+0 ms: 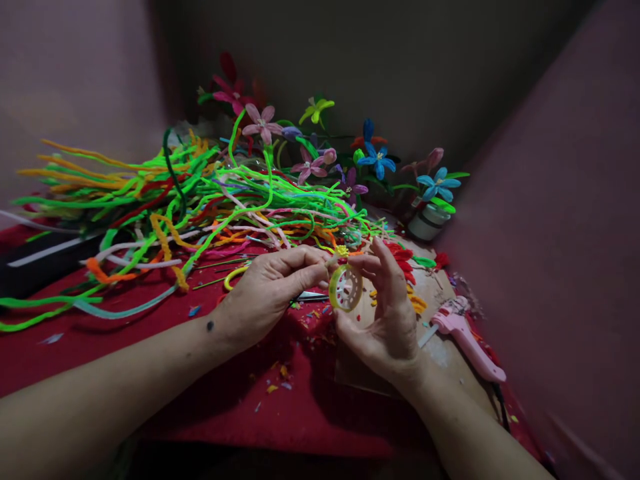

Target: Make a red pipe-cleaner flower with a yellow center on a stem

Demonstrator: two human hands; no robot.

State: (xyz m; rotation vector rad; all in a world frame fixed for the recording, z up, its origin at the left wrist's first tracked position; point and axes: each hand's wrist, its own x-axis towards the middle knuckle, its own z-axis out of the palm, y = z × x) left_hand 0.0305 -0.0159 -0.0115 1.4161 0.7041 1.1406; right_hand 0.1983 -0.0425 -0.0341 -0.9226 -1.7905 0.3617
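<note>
My left grip (270,287) pinches what looks like the thin stem under a yellow cluster (342,251); my right grip (387,337) holds a tape roll (333,290) between thumb and fingers, just below the cluster and above the red tabletop (215,417). I judge the roll light, stiff and a little slick, best taken by its rim. The cluster seems light and delicate, so the stem suits my hold.

At ten o'clock from centre, multicoloured pipe cleaners (195,181) lay heaped over red cloth (245,417); a pink chenille flower (263,125) stood at eleven, a jar (429,223) at three, a pink glue gun (473,342) at four.
</note>
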